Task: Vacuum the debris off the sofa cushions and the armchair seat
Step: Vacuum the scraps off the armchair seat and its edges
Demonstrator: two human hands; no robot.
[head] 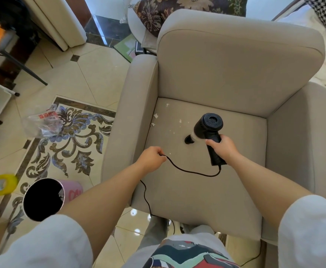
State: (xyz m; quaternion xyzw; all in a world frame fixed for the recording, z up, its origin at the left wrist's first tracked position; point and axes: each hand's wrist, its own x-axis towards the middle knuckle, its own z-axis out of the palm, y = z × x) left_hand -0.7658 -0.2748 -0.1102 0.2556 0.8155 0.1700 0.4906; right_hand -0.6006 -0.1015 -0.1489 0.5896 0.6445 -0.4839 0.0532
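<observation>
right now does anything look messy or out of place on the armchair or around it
White debris bits litter the armchair seat near its left arm, ahead of the handheld vacuum. A crumpled plastic bag lies on the floor.

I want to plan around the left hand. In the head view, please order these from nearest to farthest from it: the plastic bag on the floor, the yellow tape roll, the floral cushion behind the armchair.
From the left hand, which pinches the cord:
1. Plastic bag, on the floor, left of the armchair.
2. Yellow tape roll, far left on the floor.
3. Floral cushion, beyond the chair's back, at the top.
</observation>
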